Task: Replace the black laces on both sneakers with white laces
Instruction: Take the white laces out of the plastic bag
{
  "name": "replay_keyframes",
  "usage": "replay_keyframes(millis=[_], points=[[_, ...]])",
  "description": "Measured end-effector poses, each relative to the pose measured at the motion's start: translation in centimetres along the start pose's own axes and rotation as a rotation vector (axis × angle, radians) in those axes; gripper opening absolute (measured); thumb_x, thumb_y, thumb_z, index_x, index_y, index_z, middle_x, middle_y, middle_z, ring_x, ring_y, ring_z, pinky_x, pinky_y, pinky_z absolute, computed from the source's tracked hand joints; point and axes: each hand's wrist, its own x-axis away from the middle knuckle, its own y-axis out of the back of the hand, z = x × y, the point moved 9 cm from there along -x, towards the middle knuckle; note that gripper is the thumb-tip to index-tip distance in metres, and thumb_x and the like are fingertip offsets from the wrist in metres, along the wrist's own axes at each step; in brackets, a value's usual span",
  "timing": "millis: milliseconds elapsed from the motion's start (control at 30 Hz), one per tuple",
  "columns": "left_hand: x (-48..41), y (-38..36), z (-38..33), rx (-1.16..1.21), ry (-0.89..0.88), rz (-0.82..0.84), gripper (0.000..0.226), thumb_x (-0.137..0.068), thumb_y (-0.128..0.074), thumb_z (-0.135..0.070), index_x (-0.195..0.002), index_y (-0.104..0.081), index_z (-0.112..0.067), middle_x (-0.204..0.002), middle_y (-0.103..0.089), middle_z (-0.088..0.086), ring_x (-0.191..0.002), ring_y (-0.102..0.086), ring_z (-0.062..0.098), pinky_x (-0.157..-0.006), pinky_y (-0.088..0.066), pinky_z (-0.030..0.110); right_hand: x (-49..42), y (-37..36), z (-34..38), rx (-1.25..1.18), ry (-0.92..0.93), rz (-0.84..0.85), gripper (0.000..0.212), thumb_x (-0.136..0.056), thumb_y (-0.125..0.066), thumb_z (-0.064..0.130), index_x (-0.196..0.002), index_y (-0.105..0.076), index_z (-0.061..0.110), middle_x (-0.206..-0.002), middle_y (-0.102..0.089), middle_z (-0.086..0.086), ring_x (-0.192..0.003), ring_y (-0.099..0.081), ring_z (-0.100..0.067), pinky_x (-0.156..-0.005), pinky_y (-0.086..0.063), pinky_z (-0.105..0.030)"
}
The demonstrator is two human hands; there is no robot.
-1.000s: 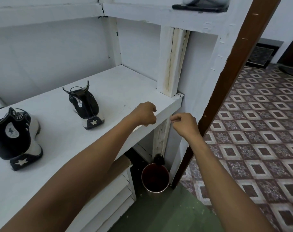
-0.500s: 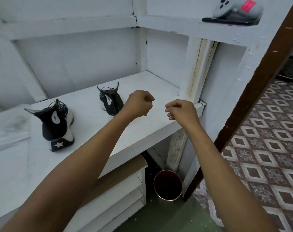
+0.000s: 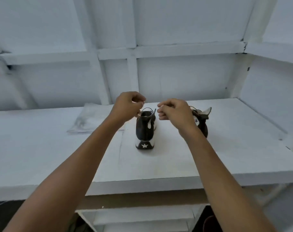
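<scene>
Relacing not begun: middle sneaker (image 3: 144, 129), right-side sneaker (image 3: 203, 126) black-laced on shelf (image 3: 159, 164); left hand (image 3: 127, 106), right hand (image 3: 174, 113) curled, seemingly empty.

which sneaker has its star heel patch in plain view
The left sneaker: its heel faces the camera with the white star showing. The right sneaker sits partly behind the right hand, so its heel patch is hidden.

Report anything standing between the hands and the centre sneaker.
Nothing visible does. The left hand and right hand hover on either side of the centre sneaker. The plastic bag lies off to the left, and the second sneaker sits behind the right hand.
</scene>
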Motion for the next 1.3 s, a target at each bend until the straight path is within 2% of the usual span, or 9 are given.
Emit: replay_keyframes(millis=[333,433,500,633,767,1000,1100,1200,1300], points=[[-4.9,10.9,11.3,-0.13,0.123,-0.037,0.017,-0.092,-0.059,-0.005,-0.103,-0.069,-0.012,-0.082,-0.067,-0.001,-0.067,-0.063,0.012,-0.052,-0.05,0.019,-6.2,-16.6,0.1,0.312,0.061,0.284,0.016,-0.088,-0.056,0.009,-0.084,-0.067,0.018,-0.086,-0.071,-0.004,-0.082,-0.07,-0.023,-0.078,-0.06,-0.037],[-6.7,12.0,14.9,-0.194,0.122,0.018,0.019,-0.093,-0.058,-0.006,-0.108,-0.068,-0.011,-0.086,-0.067,-0.001,-0.069,-0.062,0.012,-0.051,-0.05,0.018,-8.1,-20.8,-1.4,0.522,0.103,0.327,0.017,-0.089,-0.055,0.01,-0.094,-0.071,0.016,-0.096,-0.069,0.001,-0.089,-0.065,-0.017,-0.066,-0.051,-0.02],[-7.6,12.1,17.4,-0.253,0.123,0.066,0.02,-0.093,-0.058,-0.008,-0.11,-0.069,-0.011,-0.092,-0.068,-0.001,-0.073,-0.064,0.017,-0.055,-0.055,0.021,-9.1,-22.9,-3.2,0.618,0.099,0.349,0.018,-0.089,-0.057,0.012,-0.1,-0.072,0.016,-0.103,-0.069,0.001,-0.092,-0.064,-0.016,-0.065,-0.049,-0.017],[-8.5,11.3,22.1,-0.413,0.106,0.191,0.022,-0.093,-0.062,-0.012,-0.113,-0.07,-0.014,-0.11,-0.07,0.002,-0.085,-0.062,0.012,-0.073,-0.047,0.018,-10.2,-26.4,-8.1,0.78,0.04,0.463,0.023,-0.086,-0.069,0.023,-0.109,-0.071,0.019,-0.112,-0.069,-0.002,-0.099,-0.064,-0.016,-0.088,-0.051,-0.028],[-8.4,9.6,25.8,-0.526,0.101,0.376,0.024,-0.092,-0.065,-0.019,-0.116,-0.07,-0.016,-0.117,-0.069,0.0,-0.097,-0.062,0.012,-0.082,-0.043,0.019,-10.1,-28.1,-11.8,0.9,0.004,0.518,0.028,-0.083,-0.072,0.028,-0.111,-0.072,0.022,-0.113,-0.067,0.002,-0.104,-0.062,-0.014,-0.087,-0.049,-0.028],[-8.5,7.6,28.8,-0.592,0.055,0.512,0.029,-0.09,-0.067,-0.022,-0.118,-0.068,-0.018,-0.119,-0.067,-0.001,-0.104,-0.061,0.014,-0.086,-0.046,0.023,-10.7,-29.0,-13.7,0.928,0.041,0.451,0.013,-0.083,-0.067,0.02,-0.088,-0.075,0.029,-0.086,-0.065,0.01,-0.082,-0.061,-0.01,-0.074,-0.052,-0.029],[-9.0,7.6,29.0,-0.623,0.017,0.503,0.027,-0.089,-0.067,-0.022,-0.115,-0.068,-0.018,-0.117,-0.067,0.0,-0.104,-0.061,0.017,-0.087,-0.049,0.028,-11.5,-28.4,-12.6,0.85,0.121,0.306,0.008,-0.085,-0.07,0.022,-0.085,-0.075,0.027,-0.078,-0.056,0.009,-0.08,-0.054,-0.01,-0.068,-0.046,-0.03],[-10.1,8.4,27.9,-0.636,-0.047,0.355,0.017,-0.094,-0.062,-0.022,-0.11,-0.066,-0.017,-0.112,-0.067,0.004,-0.096,-0.059,0.019,-0.082,-0.049,0.029,-11.7,-27.4,-10.4,0.87,0.315,0.071,0.007,-0.088,-0.069,0.021,-0.09,-0.075,0.022,-0.077,-0.057,0.004,-0.082,-0.05,-0.016,-0.067,-0.035,-0.028],[-11.2,9.7,26.4,-0.565,-0.068,0.171,0.011,-0.099,-0.055,-0.02,-0.107,-0.059,-0.014,-0.106,-0.067,0.005,-0.089,-0.059,0.021,-0.078,-0.05,0.031,-10.6,-27.1,-7.5,0.874,0.537,-0.137,0.009,-0.083,-0.075,0.015,-0.091,-0.073,0.015,-0.07,-0.066,-0.001,-0.069,-0.057,-0.021,-0.063,-0.041,-0.029]])
